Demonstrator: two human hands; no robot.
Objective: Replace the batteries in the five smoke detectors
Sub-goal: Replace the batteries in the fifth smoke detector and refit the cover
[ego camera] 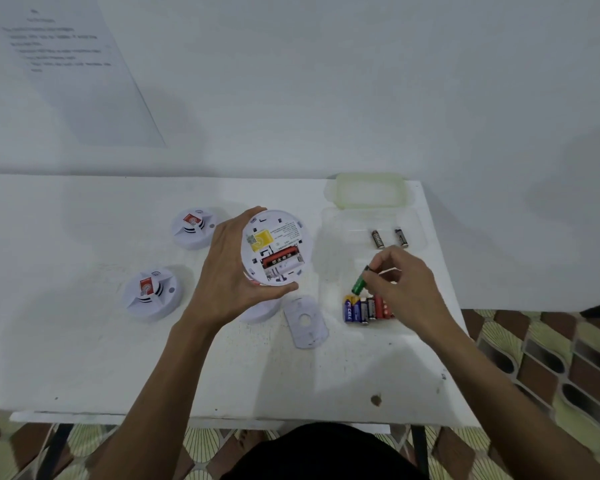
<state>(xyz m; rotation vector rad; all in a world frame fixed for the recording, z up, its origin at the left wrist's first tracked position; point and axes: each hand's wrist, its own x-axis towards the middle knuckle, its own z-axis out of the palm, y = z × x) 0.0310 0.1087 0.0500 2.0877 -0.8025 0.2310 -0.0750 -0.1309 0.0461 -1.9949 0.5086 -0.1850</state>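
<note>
My left hand (227, 275) grips a white smoke detector (276, 249) turned back side up, its battery bay open with one red battery (279, 260) in the upper slot and the lower slot bare. My right hand (400, 284) pinches a green battery (360, 283) by its end, just above a row of several batteries (366, 309) lying inside a clear plastic box (336, 237). Two dark batteries (378, 239) lie apart at the box's far end. The detector's loose cover plate (305, 322) rests on the table below the held detector.
Two more white detectors (193, 226) (151, 294) sit face up on the white table (84, 358) to the left; another is partly hidden under my left hand. A greenish box lid (369, 192) lies at the far right corner. A printed sheet (66, 64) hangs on the wall.
</note>
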